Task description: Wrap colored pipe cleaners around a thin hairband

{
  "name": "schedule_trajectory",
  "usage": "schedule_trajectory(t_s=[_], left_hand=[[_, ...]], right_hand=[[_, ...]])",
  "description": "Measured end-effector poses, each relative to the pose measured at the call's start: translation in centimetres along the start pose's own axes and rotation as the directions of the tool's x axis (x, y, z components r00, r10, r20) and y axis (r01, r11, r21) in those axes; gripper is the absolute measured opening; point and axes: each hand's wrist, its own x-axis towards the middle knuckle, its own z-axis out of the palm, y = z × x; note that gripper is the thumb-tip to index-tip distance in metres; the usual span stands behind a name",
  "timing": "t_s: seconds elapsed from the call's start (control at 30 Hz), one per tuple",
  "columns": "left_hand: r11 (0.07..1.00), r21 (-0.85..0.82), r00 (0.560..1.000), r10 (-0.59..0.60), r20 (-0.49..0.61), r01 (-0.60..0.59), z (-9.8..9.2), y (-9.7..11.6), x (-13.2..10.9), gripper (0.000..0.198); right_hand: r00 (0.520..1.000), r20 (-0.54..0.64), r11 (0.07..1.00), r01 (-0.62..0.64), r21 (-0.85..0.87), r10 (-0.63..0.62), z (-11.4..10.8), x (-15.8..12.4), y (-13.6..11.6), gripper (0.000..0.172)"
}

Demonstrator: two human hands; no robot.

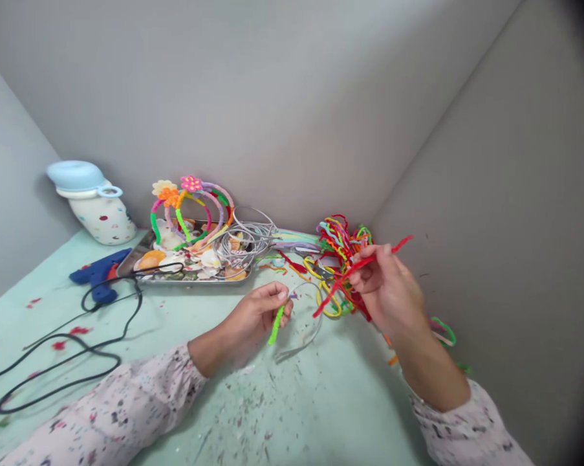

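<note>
My left hand (257, 310) pinches a bright green pipe cleaner (275, 325) together with the end of a thin grey headband (307, 327) that rests on the pale green table (292, 401). Raised to the right, my right hand (386, 288) pinches a red pipe cleaner (364, 266) that slants from lower left to upper right. Just behind that hand lies a tangled heap of coloured pipe cleaners (343, 249) in the table's corner.
A metal tray (194, 276) holds shells, bare grey headbands (246, 243) and wrapped headbands with flowers (189, 204). To its left sit a blue glue gun (97, 272) with a black cord (68, 346) and a white lidded jar (95, 204). Grey walls close the back and right.
</note>
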Motion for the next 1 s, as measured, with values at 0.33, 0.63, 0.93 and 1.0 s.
schedule_trajectory(t_s=[0.33, 0.63, 0.93, 1.0], left_hand=[[0.999, -0.043, 0.997, 0.03, -0.076, -0.033, -1.3, -0.8, 0.7, 0.002], [0.999, -0.04, 0.986, 0.018, -0.166, -0.025, -1.7, -0.9, 0.9, 0.01], [0.997, 0.081, 0.995, 0.017, -0.095, -0.009, -1.8, -1.3, 0.7, 0.021], [0.996, 0.094, 0.995, 0.019, -0.097, -0.01, -1.8, -1.4, 0.7, 0.02]], right_hand=[[0.996, 0.074, 0.996, -0.04, -0.078, 0.046, 4.1, -2.9, 3.8, 0.021], [0.985, -0.127, 0.992, 0.118, 0.033, -0.113, 3.5, -2.2, 3.9, 0.018], [0.989, -0.087, 0.992, 0.12, 0.028, -0.117, 3.8, -2.3, 4.8, 0.02], [0.995, -0.025, 0.995, 0.091, -0.032, -0.092, 4.2, -2.7, 4.9, 0.026]])
